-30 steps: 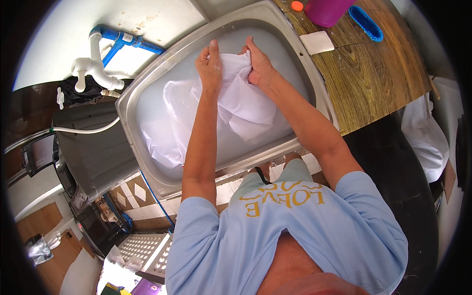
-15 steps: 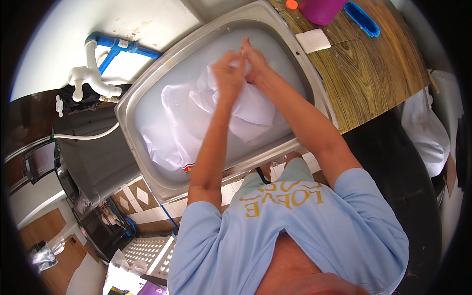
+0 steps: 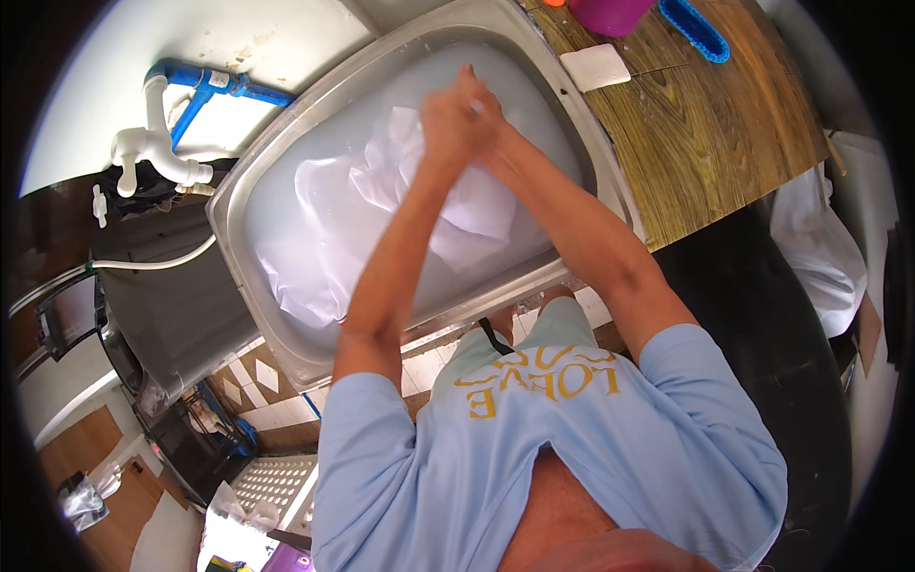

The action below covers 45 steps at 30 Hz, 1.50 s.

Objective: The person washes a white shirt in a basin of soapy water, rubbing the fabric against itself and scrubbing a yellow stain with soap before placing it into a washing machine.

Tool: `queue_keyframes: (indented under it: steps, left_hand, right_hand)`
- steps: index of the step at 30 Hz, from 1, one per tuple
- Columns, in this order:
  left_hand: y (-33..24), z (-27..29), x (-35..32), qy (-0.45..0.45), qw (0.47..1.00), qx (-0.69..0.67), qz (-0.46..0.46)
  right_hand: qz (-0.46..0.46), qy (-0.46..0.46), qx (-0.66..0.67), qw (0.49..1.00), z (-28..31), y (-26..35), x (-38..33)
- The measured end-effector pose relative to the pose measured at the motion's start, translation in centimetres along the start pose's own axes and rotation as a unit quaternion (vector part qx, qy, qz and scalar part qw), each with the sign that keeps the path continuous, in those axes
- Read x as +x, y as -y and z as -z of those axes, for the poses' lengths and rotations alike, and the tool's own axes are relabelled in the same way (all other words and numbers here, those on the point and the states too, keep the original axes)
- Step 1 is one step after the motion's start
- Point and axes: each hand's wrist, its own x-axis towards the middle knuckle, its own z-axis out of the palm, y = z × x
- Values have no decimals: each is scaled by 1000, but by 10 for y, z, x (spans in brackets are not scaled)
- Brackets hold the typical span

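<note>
A white cloth point(image 3: 334, 219) lies partly sunk in cloudy water inside a steel sink basin point(image 3: 221, 205). Near the far side of the basin, my left hand point(image 3: 446, 122) is closed on a bunched part of this cloth. My right hand point(image 3: 486, 116) presses against it from the right, its fingers closed round the same bunch. Both hands are slightly smeared by motion, and the gripped cloth is mostly hidden between them. The rest of the fabric spreads through the water toward the near left.
A white tap point(image 3: 152, 153) on a blue pipe point(image 3: 214, 84) stands left of the basin, above a pale hose point(image 3: 162, 263). The wood-patterned counter point(image 3: 705, 153) at right holds a white square piece point(image 3: 596, 67), a purple container point(image 3: 610, 13) and a blue brush point(image 3: 696, 30).
My left hand has come up against my right, covering the cloth bunch between them. A red label on the cloth's near end no longer shows. The whole view has shifted slightly.
</note>
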Motion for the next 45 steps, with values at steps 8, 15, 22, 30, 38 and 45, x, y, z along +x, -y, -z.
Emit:
queue_keyframes:
  steps: [8, 15, 22, 30, 38, 45]
  left_hand:
    - [-13, -13, 3, -17, 998, 9, -68]
    - [12, 4, 12, -24, 1000, -6, 16]
    - [-5, -1, -15, -6, 1000, -22, -14]
    - [-20, -13, -25, -57, 995, -72, -41]
    - [13, 23, 0, -96, 945, -257, 176]
    - [21, 32, -11, -15, 913, -317, 256]
  right_hand:
    - [6, 74, 5, 997, 34, 2, 23]
    - [-12, -147, -50, 988, -24, -2, 3]
    - [3, -142, -35, 989, -19, 0, -2]
    - [-19, -2, -57, 998, 21, 13, 7]
    - [15, -130, -49, 990, -26, 28, -6]
    - [51, -104, -169, 979, -17, 38, 1]
